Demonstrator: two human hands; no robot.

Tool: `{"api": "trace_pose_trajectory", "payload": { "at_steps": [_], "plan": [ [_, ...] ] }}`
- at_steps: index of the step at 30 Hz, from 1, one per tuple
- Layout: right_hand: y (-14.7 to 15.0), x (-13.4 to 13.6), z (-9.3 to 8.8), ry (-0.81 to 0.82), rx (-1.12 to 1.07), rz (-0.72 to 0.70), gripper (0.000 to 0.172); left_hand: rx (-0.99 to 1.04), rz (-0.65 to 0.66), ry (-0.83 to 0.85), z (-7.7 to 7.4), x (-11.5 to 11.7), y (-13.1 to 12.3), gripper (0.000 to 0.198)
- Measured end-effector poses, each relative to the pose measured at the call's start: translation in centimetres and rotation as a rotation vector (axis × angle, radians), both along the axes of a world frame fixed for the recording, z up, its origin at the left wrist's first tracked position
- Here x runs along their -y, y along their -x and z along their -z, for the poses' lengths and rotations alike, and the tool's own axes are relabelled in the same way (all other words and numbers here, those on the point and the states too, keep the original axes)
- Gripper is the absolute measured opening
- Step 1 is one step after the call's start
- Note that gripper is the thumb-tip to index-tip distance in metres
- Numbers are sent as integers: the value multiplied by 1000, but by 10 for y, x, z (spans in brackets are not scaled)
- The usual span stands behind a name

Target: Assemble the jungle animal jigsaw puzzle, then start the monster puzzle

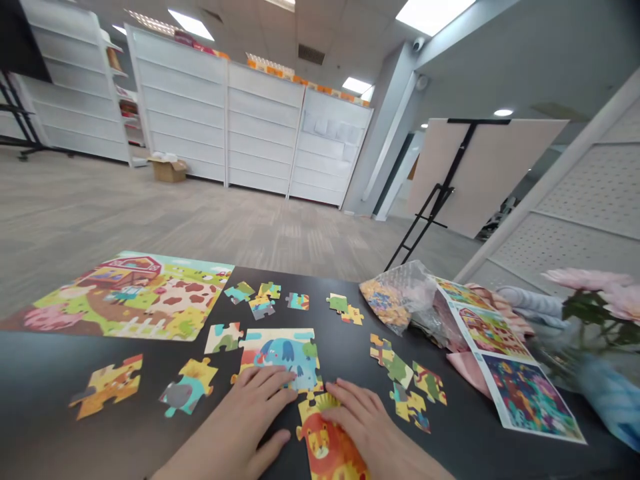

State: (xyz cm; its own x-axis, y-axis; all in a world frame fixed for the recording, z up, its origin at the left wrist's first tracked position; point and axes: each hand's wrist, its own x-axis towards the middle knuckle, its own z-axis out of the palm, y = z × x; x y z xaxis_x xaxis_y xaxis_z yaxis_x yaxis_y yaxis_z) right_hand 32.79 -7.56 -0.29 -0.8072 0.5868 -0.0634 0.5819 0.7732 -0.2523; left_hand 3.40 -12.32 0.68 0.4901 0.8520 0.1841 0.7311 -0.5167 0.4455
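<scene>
My left hand [260,410] lies flat with its fingertips on the lower edge of a joined puzzle section with a blue elephant [285,350]. Resting on the right side of an orange lion puzzle section [320,433] is my right hand [360,420], fingers stretched out. The lion section meets the elephant section near its lower right corner; whether they interlock there I cannot tell. A loose piece [223,338] sits at the elephant section's left edge. Left of my left hand are a grey-and-teal piece group [187,387] and an orange animal group [110,387].
A finished farm puzzle [150,293] covers the table's far left. Several loose pieces [299,301] lie along the back, others [400,370] at the right. Beyond them stand a plastic bag of pieces [387,303], a printed picture sheet [530,393] and pink flowers [590,280].
</scene>
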Motion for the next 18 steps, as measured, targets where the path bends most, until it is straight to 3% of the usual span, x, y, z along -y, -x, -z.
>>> {"api": "trace_pose_trajectory", "payload": {
  "at_steps": [8, 18],
  "plan": [
    [-3, 3, 39, -132, 25, 63, 70, -6, 4, 11, -5, 0, -1, 46],
    [3, 0, 35, -118, 21, 95, 63, -31, 12, 61, -13, -3, -4, 49]
  ]
}}
